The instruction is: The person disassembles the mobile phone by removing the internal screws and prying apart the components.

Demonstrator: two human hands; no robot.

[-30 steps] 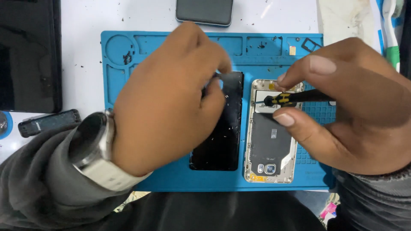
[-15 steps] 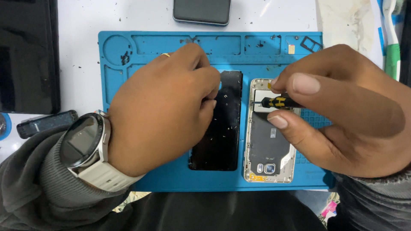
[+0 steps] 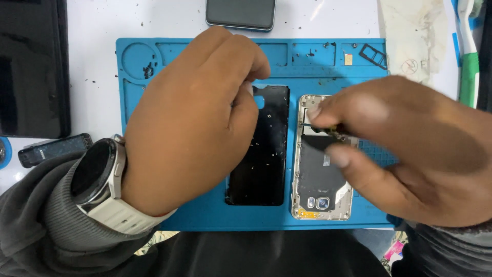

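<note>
An opened phone (image 3: 320, 174) with a gold frame lies face down on a blue repair mat (image 3: 154, 77), its insides and camera showing. Beside it on the left lies its black back cover (image 3: 261, 159), speckled with glue bits. My right hand (image 3: 405, 149) grips a small black-and-yellow screwdriver (image 3: 328, 129) whose tip rests near the upper left inside the phone. My left hand (image 3: 195, 118), with a watch (image 3: 97, 174) on the wrist, is curled over the cover's top left corner. Its fingertips are pinched together, and anything between them is hidden.
Another phone (image 3: 241, 13) lies above the mat. A dark screen (image 3: 31, 66) and a small dark part (image 3: 54, 149) lie at the left. A card tray (image 3: 374, 54) rests in a mat pocket. A stained cloth (image 3: 410, 36) and a green-white toothbrush (image 3: 469, 61) are at the right.
My right hand has slid left and lower over the phone, bringing the screwdriver tip toward the frame's left edge. My left hand has turned slightly, staying at the cover's top.
</note>
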